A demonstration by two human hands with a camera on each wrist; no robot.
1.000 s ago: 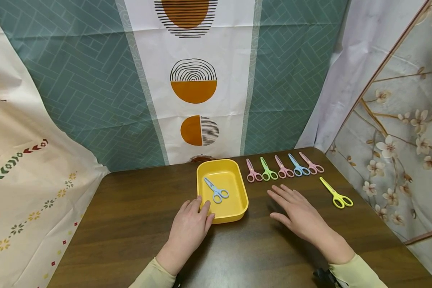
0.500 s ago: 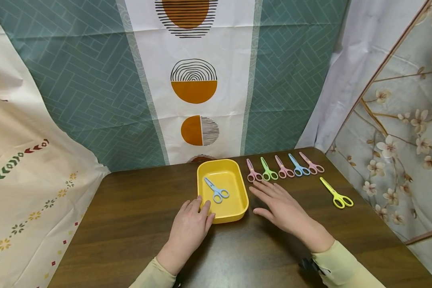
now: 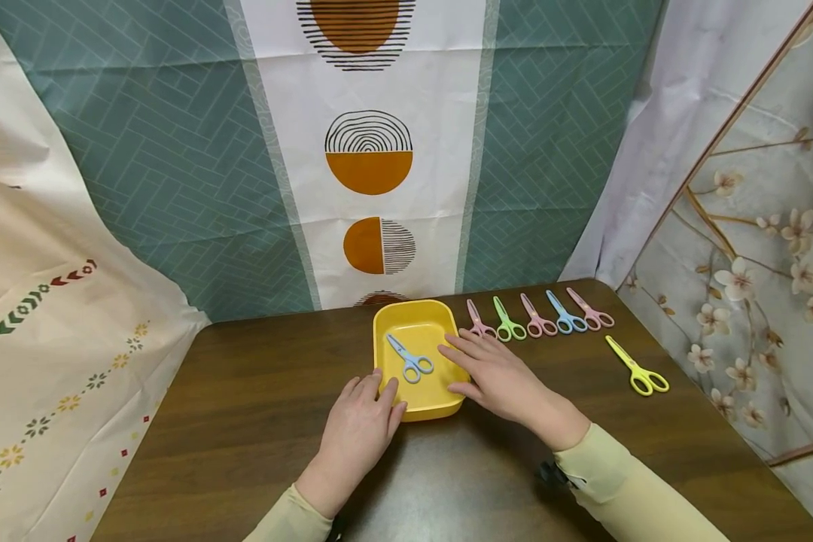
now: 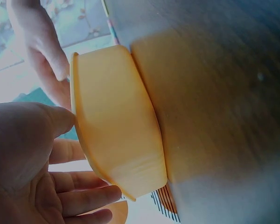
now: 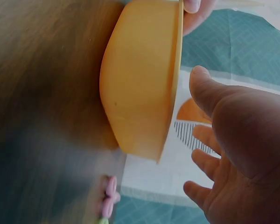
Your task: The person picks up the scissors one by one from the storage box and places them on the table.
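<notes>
A yellow plastic tray (image 3: 423, 413) stands on the dark wooden table, with light-blue scissors (image 3: 417, 368) lying inside it. My left hand (image 3: 357, 433) touches the tray's near left corner at the rim. Its fingers are relaxed and spread, not curled round the rim, as the left wrist view shows along the tray wall (image 4: 112, 116). Over the tray's right side hovers my right hand (image 3: 501, 380), fingers loosely extended and holding nothing. In the right wrist view a gap shows between that hand (image 5: 242, 140) and the tray wall (image 5: 137, 79).
Behind and right of the tray lies a row of scissors: pink (image 3: 481, 325), green (image 3: 509, 325), another pink pair (image 3: 539, 324), blue (image 3: 570, 321) and a further pink pair (image 3: 595, 316). Yellow scissors (image 3: 640, 371) lie nearer the right edge. Patterned cloths (image 3: 406, 150) hang around the table (image 3: 257, 406).
My right hand has moved left from bare table to above the tray's right side. The left hand, tray and scissors have stayed put; the head view has shifted slightly.
</notes>
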